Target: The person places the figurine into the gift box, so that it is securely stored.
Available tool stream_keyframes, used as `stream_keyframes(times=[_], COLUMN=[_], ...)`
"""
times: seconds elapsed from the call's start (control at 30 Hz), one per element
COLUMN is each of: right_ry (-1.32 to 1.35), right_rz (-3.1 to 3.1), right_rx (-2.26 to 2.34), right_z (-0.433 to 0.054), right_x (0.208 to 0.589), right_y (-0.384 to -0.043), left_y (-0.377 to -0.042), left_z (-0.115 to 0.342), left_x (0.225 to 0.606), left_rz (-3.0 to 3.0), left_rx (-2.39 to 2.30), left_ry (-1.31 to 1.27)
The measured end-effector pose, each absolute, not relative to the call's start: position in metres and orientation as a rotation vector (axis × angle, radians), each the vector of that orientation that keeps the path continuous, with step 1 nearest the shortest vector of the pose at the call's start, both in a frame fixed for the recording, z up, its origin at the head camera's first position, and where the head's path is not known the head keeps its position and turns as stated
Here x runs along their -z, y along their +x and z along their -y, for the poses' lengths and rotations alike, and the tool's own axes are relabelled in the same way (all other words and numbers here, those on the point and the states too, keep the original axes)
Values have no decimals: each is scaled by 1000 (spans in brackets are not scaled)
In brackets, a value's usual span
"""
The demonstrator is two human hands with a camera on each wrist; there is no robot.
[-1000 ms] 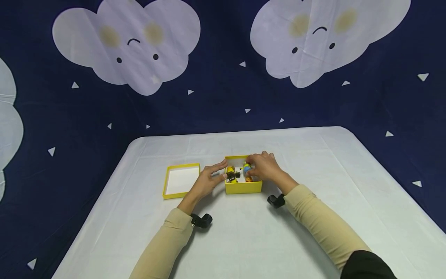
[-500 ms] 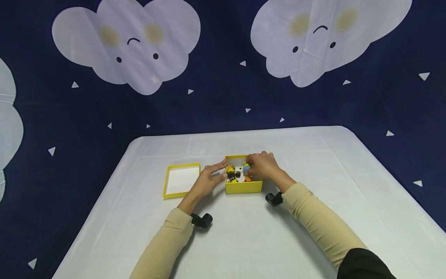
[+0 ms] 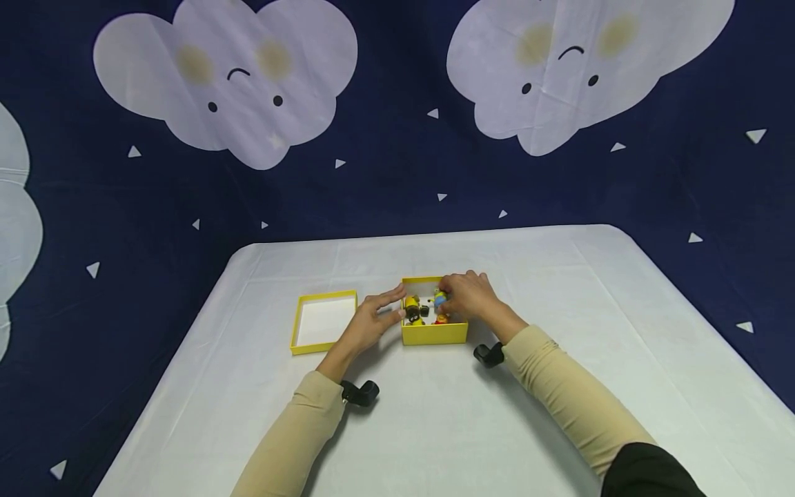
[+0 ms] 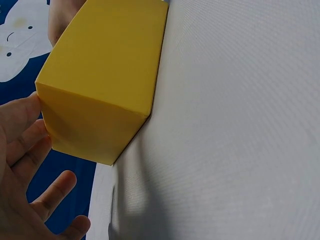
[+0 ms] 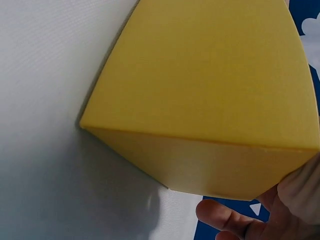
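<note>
A yellow box [image 3: 434, 335] stands without its lid near the middle of the table, with several small toy figures inside. My left hand [image 3: 368, 323] rests against the box's left side, thumb and fingertips at the rim and the other fingers spread in the left wrist view. My right hand [image 3: 470, 297] reaches over the right wall and pinches a blue-and-yellow toy figure [image 3: 439, 299] between thumb and fingers. A yellow-and-black figure [image 3: 413, 308] lies at the box's left, and a red-and-orange one [image 3: 442, 319] at the front. In the right wrist view the box wall hides the fingertips.
Left of the box lies its yellow-rimmed lid [image 3: 324, 322], white inside facing up. Both stand on a table with a white cloth [image 3: 422, 414]. Behind hangs a dark blue curtain [image 3: 385, 200] with clouds and small white triangles.
The red-and-orange figure at the front of the box has shifted slightly left. My right forearm has moved a little left; the left hand has stayed in place.
</note>
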State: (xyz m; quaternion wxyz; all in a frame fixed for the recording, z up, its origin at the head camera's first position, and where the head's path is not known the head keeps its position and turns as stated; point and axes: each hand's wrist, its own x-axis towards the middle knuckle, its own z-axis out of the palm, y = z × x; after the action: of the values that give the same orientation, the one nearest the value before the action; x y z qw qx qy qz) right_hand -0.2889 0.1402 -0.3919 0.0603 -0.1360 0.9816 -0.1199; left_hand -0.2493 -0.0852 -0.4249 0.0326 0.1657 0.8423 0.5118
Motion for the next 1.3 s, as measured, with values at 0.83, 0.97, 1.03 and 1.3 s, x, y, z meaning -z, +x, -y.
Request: stream_keyframes(times=[0.83, 0.97, 1.03, 1.3], right_ry=[-446, -455, -457, -466], right_rz=[-2981, -2986, -2988, -2997], right_rx=[383, 399, 406, 397], right_z=[-143, -143, -143, -144], right_x=[395, 395, 394, 394], right_y=[-287, -286, -286, -286], left_y=[-248, -249, -249, -240], left_z=[87, 87, 87, 85], left_x=[425, 426, 426, 409], left_rz=[-2586, -2583, -2581, -2565], left_rx=[-1584, -1587, -1589, -1582], left_ry=[552, 550, 548, 553])
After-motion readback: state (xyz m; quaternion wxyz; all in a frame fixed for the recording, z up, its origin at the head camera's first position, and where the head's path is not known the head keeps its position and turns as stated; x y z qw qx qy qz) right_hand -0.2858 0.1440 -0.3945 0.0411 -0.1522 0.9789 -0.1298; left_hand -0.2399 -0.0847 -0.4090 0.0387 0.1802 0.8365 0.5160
